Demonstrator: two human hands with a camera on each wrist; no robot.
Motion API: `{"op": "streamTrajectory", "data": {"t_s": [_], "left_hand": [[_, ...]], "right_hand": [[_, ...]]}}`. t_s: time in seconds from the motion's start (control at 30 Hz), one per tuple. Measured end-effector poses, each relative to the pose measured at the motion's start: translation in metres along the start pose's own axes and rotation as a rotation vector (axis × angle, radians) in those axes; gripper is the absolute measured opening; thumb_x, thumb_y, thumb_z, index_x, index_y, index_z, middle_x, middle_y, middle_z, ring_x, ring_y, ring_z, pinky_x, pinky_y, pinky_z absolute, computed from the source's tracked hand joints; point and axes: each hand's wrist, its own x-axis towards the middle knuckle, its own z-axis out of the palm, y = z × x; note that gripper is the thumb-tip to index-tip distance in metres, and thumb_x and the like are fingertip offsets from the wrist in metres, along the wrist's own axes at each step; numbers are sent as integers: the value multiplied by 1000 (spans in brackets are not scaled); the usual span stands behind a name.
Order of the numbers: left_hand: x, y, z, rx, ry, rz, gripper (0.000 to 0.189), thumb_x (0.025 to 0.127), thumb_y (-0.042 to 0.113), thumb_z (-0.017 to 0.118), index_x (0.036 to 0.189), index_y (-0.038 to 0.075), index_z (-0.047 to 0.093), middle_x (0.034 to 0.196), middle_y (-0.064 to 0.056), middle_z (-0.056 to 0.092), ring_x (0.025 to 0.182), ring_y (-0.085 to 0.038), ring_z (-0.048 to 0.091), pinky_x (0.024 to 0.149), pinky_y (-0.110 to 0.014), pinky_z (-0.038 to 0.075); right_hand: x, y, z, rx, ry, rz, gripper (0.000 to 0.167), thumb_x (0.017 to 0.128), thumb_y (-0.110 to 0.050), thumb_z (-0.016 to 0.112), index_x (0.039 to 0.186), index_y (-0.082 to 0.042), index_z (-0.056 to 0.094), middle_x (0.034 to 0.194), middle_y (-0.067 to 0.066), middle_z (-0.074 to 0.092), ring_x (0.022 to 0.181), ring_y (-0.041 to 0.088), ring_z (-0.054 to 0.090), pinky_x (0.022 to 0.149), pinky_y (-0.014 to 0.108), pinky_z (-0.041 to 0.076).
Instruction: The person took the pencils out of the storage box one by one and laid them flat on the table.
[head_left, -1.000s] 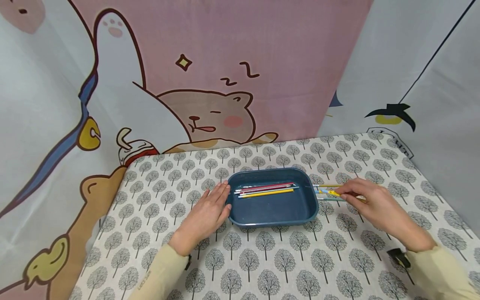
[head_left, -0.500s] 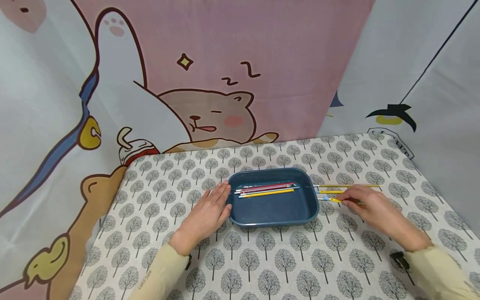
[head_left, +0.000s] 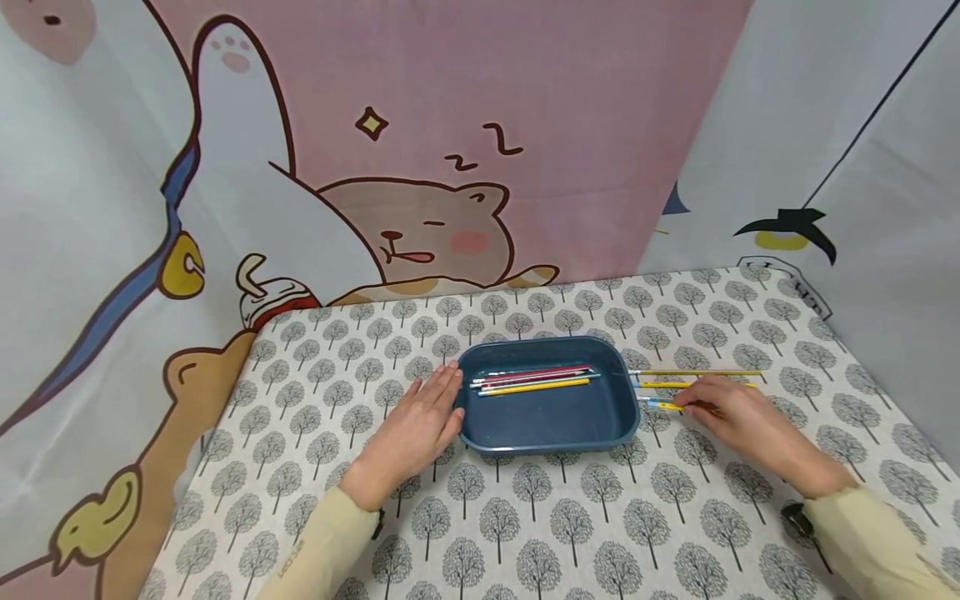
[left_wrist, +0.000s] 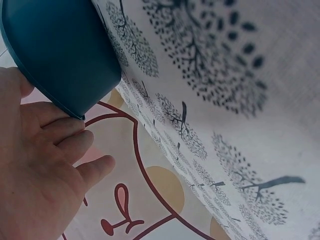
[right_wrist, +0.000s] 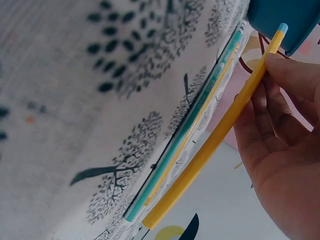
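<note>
Pinching yellow pencil [right_wrist: 210, 145]; right hand [head_left: 738, 417] near bin [head_left: 547, 423]

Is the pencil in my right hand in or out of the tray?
Out: the head view shows the right hand pinching the yellow pencil right of the blue tray.

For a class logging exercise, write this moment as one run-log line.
left hand: touching left end of blue tray | right hand: pinching yellow pencil, right of tray | tray contents: several pencils
</note>
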Motion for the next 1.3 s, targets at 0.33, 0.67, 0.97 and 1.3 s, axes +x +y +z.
{"op": "streamTrajectory", "data": {"t_s": [0.33,0.67,0.97,1.3], "left_hand": [[0,1,0,3,19,6,58,110,30,48,157,-2,38,165,-17,32,151,-33,35,119,-59,34],[0,1,0,2,20,2,59,109,29,50,158,-2,38,165,-17,32,151,-34,35,119,-59,34],[0,0,1,2,25,2,58,109,28,51,157,-2,38,165,-17,33,151,-34,35,119,-59,34],[1,0,2,-2,29,7,58,109,28,51,157,-3,39,164,-18,33,150,-35,37,118,-60,34]], "right_hand": [[2,7,7,-2,-43,-2,27,81,2,84,100,-17,79,102,-3,72,91,20,67,75,42,59],[6,7,9,-2,-93,25,23,83,-1,83,100,-16,80,103,2,74,92,25,70,79,48,60],[8,8,10,-11,-106,7,22,82,0,82,98,-15,80,100,1,74,89,25,69,77,48,60],[10,7,10,-18,-135,20,19,83,-2,82,98,-14,80,98,0,74,87,22,69,77,46,60]]}}
